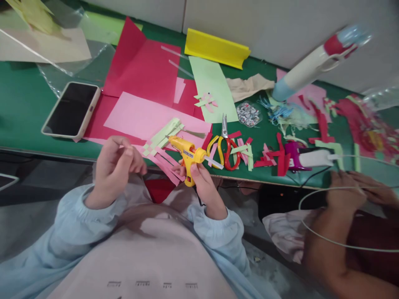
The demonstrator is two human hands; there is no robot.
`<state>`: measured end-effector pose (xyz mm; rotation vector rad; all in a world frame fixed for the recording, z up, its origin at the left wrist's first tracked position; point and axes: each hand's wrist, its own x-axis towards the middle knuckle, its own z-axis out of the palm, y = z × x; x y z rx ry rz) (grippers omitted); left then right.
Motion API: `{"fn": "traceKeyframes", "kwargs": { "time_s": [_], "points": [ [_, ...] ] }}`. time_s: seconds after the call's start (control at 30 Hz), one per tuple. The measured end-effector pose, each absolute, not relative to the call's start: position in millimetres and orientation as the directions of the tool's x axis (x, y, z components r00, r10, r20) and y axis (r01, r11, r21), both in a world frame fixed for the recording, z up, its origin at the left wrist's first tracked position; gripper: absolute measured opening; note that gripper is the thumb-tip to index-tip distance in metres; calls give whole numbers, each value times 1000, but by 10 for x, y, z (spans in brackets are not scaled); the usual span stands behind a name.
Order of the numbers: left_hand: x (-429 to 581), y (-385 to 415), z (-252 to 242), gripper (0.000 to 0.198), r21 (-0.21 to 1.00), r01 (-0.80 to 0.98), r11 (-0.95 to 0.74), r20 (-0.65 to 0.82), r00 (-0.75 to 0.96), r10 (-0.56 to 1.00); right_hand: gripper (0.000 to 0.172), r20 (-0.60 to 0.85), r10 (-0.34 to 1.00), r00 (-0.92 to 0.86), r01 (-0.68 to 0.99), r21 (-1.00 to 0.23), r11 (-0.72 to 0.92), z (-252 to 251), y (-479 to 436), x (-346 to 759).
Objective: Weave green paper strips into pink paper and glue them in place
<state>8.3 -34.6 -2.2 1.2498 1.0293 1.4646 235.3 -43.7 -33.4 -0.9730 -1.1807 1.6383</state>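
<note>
My right hand is wrapped round the handle of a yellow hot glue gun. A translucent glue stick pokes out of the gun's back end, and its nozzle points left over woven pink and light green paper strips. The strips lie at the table's front edge, their pink ends hanging toward me. Just left of them, my left hand is raised with thumb and fingers curled together. What it pinches, if anything, is too small to see. Scissors with red and yellow handles lie right of the gun.
Pink paper and red card lie behind the strips. A phone rests at left. Farther right are a bag of small beads, a tumbler and paper scraps. A co-worker's hands are at the right edge.
</note>
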Motion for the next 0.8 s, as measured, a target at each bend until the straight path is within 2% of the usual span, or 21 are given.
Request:
{"fn": "traceKeyframes", "kwargs": {
  "time_s": [0.1,0.2,0.27,0.33,0.4,0.47,0.53,0.7,0.8],
  "points": [
    [6,-359,76,8,981,-31,-194,193,-32,981,39,-90,943,-319,-203,-966,-161,-312,-432,2348],
    [-48,-410,155,9,940,314,-136,71,209,975,41,-110,942,-318,-201,-963,-180,-303,-436,2345],
    [-29,-434,161,11,817,532,-222,51,317,947,41,-131,941,-313,-201,-959,-200,-315,-443,2346],
    [37,-420,138,14,635,705,-316,77,349,934,40,-132,943,-307,-213,-956,-204,-338,-451,2347],
    [130,-360,114,19,433,815,-386,186,338,923,39,-125,946,-299,-222,-955,-196,-360,-457,2349],
    [219,-272,109,24,267,857,-440,253,378,890,40,-120,952,-282,-211,-960,-184,-369,-465,2349],
    [283,-193,116,27,175,852,-494,292,435,852,41,-109,956,-274,-211,-962,-170,-363,-479,2351],
    [264,-166,65,23,152,781,-605,404,510,759,39,-68,969,-238,-346,-926,-150,-314,-542,2402],
    [145,-233,-24,26,154,779,-607,477,480,736,39,-62,981,-185,-364,-923,-127,-281,-577,2470]
  ]
}}
